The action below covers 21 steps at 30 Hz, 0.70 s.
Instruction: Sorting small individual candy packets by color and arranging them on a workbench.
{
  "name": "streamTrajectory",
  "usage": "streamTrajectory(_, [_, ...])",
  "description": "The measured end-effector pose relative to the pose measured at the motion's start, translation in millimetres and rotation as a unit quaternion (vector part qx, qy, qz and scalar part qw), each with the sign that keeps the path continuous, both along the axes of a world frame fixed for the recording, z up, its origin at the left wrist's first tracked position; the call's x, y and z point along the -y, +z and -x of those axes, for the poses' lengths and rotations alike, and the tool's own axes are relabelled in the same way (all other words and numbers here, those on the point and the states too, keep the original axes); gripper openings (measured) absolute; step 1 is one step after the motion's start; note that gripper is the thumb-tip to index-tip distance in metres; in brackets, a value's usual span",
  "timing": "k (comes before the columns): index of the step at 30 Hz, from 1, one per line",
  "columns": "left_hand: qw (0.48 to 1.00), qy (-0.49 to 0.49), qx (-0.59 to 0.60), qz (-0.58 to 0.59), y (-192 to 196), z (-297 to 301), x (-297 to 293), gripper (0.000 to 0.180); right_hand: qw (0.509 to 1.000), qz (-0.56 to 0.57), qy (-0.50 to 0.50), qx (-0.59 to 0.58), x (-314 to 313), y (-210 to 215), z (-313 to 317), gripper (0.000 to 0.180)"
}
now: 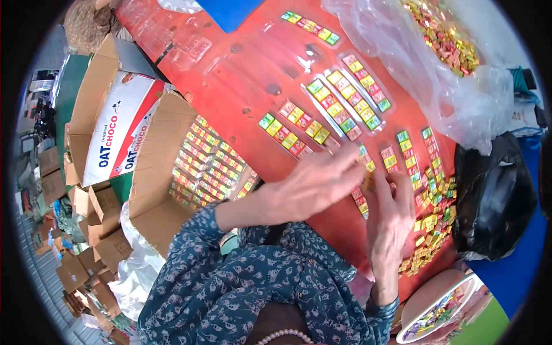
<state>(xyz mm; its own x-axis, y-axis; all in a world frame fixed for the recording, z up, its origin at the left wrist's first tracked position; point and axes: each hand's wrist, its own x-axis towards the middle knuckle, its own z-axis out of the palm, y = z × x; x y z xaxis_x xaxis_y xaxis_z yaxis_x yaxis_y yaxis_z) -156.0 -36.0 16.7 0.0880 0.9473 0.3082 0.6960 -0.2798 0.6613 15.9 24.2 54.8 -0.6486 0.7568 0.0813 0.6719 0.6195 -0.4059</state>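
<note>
Hovering close together over the red bench, the left hand and right hand are holding their fingers bent over a row of small coloured pieces; whether either is grasping one, I cannot tell. A low knuckle could be skewing the short row just beyond the right hand's fingers, and a brushing wrist could be sending the loose pile, right of that hand, sliding inward

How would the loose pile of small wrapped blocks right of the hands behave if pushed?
The pile of wrapped blocks would probably spread, being loose and jumbled. Boxy shapes suggest sliding over rolling; their shine hints at slipperiness.
</note>
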Motion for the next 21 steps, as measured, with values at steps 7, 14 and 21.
streamTrajectory(7, [0.995,0.094,0.001,-0.023,18.2,124.2,-33.8,0.028,0.981,-0.102,0.125,-0.111,-63.6,-7.7,131.6,0.019])
streamTrajectory(14, [0.990,0.087,-0.112,0.002,-2.6,214.9,-80.7,0.026,0.984,-0.111,0.096,-0.103,-104.7,-49.1,218.2,0.025])
streamTrajectory(21, [0.992,0.034,-0.114,0.028,-30.2,247.2,-105.5,0.026,0.992,-0.068,0.069,-0.083,-114.3,-74.1,243.7,0.023])
